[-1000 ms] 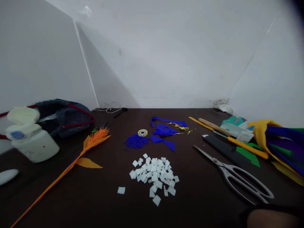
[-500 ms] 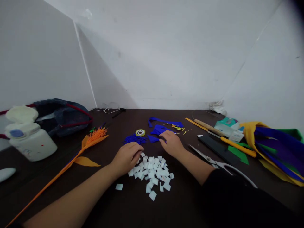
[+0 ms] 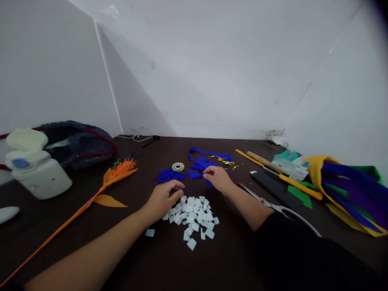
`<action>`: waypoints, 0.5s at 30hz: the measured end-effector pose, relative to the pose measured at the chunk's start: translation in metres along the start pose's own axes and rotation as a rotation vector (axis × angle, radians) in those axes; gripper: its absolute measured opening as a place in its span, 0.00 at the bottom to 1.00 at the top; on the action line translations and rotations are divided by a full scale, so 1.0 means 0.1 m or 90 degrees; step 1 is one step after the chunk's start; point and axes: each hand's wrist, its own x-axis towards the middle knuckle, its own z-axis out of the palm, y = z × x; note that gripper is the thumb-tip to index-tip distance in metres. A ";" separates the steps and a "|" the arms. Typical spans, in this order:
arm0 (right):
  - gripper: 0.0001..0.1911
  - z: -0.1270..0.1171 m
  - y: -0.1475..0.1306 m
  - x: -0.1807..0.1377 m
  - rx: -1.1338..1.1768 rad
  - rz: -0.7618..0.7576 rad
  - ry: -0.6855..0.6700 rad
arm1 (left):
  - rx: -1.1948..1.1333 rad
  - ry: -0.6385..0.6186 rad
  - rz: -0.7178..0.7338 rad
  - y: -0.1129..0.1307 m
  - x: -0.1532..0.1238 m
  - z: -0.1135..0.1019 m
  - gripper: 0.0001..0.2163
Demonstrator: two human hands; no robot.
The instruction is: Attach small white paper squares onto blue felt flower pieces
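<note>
My left hand [image 3: 163, 199] hovers at the left edge of a pile of small white squares [image 3: 194, 214]. Its thumb and index finger are apart, with nothing clear between them. Beyond it sits a heap of thin blue strips [image 3: 169, 175], beside a round yellow-and-white disc [image 3: 178, 167]. My right hand [image 3: 218, 178] is beside cut blue pieces [image 3: 201, 164], its fingertips drawn together at the edge of a blue triangle [image 3: 194, 174]. Whatever they pinch is too small to make out. Some blue shows under that hand.
To the right lie scissors [image 3: 281, 209], a black bar [image 3: 274, 189], a yellow-handled tool [image 3: 300, 187] and coloured sheets [image 3: 351, 198]. An orange paper flower [image 3: 121, 171], a white bottle [image 3: 42, 178] and a dark basket [image 3: 85, 149] stand or lie left.
The left thumb and index finger have parted a little. My right hand stays by the blue pieces, its fingertips closer together. The whole view has shifted slightly.
</note>
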 end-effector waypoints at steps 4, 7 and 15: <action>0.11 0.11 -0.27 -0.14 0.410 0.096 -0.095 | -0.180 -0.010 -0.047 0.08 -0.01 0.06 0.08; 0.10 0.20 -0.45 -0.28 0.521 0.117 -0.113 | -0.257 -0.021 -0.058 0.14 -0.02 0.07 0.06; 0.04 0.28 -0.59 -0.43 0.505 0.118 -0.007 | -0.347 -0.016 -0.108 0.25 -0.06 0.08 0.06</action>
